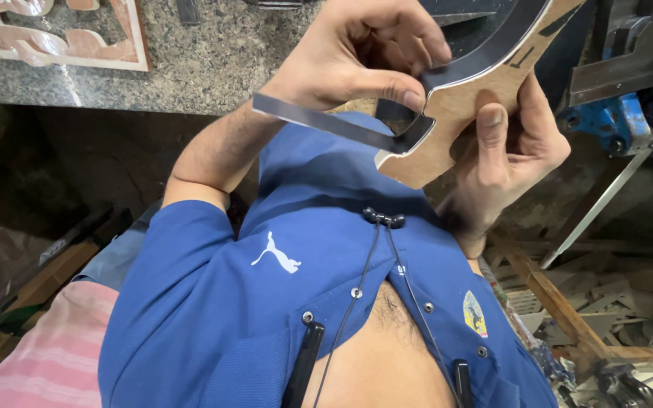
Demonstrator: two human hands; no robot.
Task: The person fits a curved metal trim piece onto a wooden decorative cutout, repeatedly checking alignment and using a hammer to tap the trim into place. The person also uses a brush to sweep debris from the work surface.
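Hands close together at top centre, both busy on one piece. Left hand (360, 53) curled shut, thumb and forefinger pinching a dark metal strip (319, 119) where it meets the edge of a wooden template (466, 113). Right hand (512, 147) grips the template from below and behind, thumb pressed flat on its brown face, fingers wrapped round the back. Strip runs glossy along the template's curved edge, turns a tight corner at the notch under the left thumb, then its free end sticks out straight to the left, clear of the wood. Template held tilted, in the air, above the blue shirt (326, 257). Behind the hands, a speckled stone slab (205, 60) with a carved wooden panel (62, 38) lying on it at upper left. Blue vice (636, 113) just right of the right hand. Wood offcuts (606, 295) heaped at lower right. Pink striped cloth (54, 355) at lower left.
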